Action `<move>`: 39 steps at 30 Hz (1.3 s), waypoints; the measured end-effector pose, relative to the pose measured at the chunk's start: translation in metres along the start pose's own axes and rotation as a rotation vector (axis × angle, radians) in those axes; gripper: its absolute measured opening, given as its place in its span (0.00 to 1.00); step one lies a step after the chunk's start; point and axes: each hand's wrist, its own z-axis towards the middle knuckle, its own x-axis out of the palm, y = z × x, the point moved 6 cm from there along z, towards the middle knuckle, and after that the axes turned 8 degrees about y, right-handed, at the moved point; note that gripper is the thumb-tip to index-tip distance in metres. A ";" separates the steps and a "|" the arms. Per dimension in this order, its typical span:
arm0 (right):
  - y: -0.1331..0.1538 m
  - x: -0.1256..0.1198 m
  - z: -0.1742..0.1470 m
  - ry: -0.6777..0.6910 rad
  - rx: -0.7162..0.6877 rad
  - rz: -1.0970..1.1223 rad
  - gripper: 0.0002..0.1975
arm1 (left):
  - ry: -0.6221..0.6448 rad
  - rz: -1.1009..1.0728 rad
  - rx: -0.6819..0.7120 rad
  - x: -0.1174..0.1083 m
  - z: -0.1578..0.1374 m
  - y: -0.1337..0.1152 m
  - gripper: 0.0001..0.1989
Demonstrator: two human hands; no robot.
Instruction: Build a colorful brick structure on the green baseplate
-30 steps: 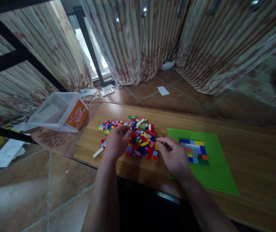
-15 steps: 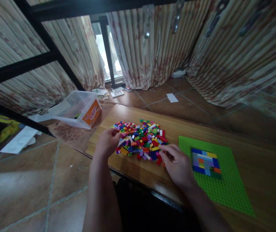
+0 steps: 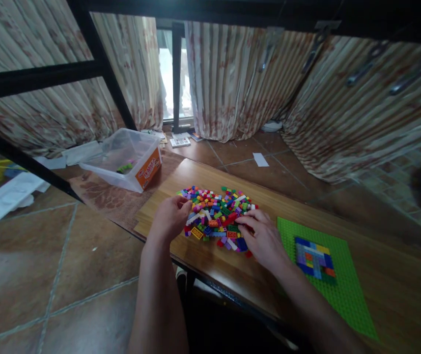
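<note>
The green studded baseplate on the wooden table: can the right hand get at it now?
Probably yes. The right hand lies on the brick pile beside the green studded baseplate, with nothing between.

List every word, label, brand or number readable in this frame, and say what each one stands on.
Nothing can be read with certainty.
Orange label on the clear plastic storage box: white print, too blurred to read.
White printed card on the brown tiled floor: dark marks, too small to read.
Loose pile of small coloured plastic bricks: no readable marks.

The orange label (image 3: 149,168) on the clear box (image 3: 122,160) is unreadable.
</note>
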 end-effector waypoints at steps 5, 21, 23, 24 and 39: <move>-0.004 -0.002 -0.004 0.007 0.021 -0.015 0.10 | 0.011 -0.012 0.017 0.003 0.002 0.004 0.15; -0.018 0.003 -0.019 -0.106 0.389 1.129 0.13 | 0.144 -0.262 0.091 0.028 0.005 -0.021 0.20; -0.015 0.002 -0.025 -0.096 0.432 1.349 0.15 | 0.211 -0.308 0.134 0.041 0.002 -0.035 0.20; -0.014 0.000 -0.027 -0.096 0.438 1.427 0.15 | 0.244 -0.330 0.156 0.047 0.000 -0.041 0.21; -0.132 -0.084 -0.119 -0.443 0.524 1.173 0.13 | 0.379 -0.333 0.296 0.116 -0.011 -0.090 0.17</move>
